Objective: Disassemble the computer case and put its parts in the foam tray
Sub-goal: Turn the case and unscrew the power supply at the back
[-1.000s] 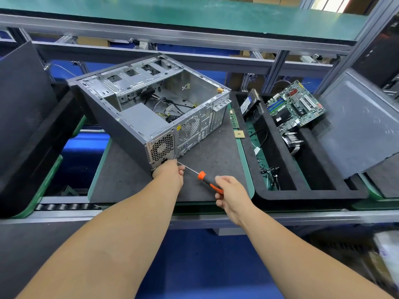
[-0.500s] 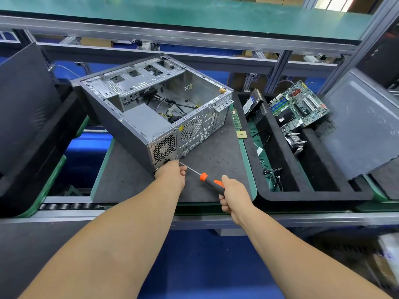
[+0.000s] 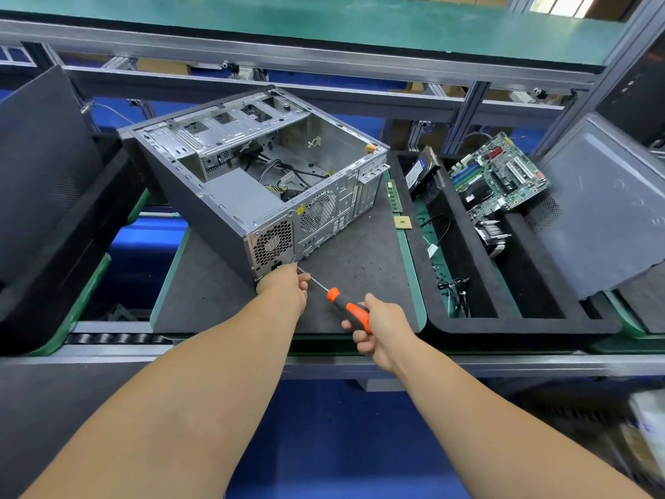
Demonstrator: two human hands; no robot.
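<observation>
Clearly the computer case [image 3: 252, 181] lies on its side on the dark mat of the tabletop [image 3: 360, 282], open face up, its long axis running from the near corner away and to the left, so that the rear panel with its fan grilles faces the person and slightly right. At the lower corner of that panel, beside the power supply grille [image 3: 272, 246], the left hand [image 3: 284, 288] rests against the case with its fingers curled round the screwdriver shaft near the tip. The screwdriver [image 3: 338, 300] slants from that corner down and to the right, and the right hand [image 3: 378, 327] is clamped round its orange and black handle. The tip itself is hidden behind the left hand (so whether it sits in a screw head cannot be told). The step in hand looks like loosening a power supply screw, and the move turns on keeping the shaft in line with the screw's axis, which points out of the rear panel towards the right hand; the left hand is the nearer one and steadies the tip. To the right, just beside the mat, sits the foam tray [image 3: 521, 324], already holding a circuit board [image 3: 500, 178], a drive [image 3: 419, 171] and loose cables [image 3: 451, 286], so the task seems well along.
</observation>
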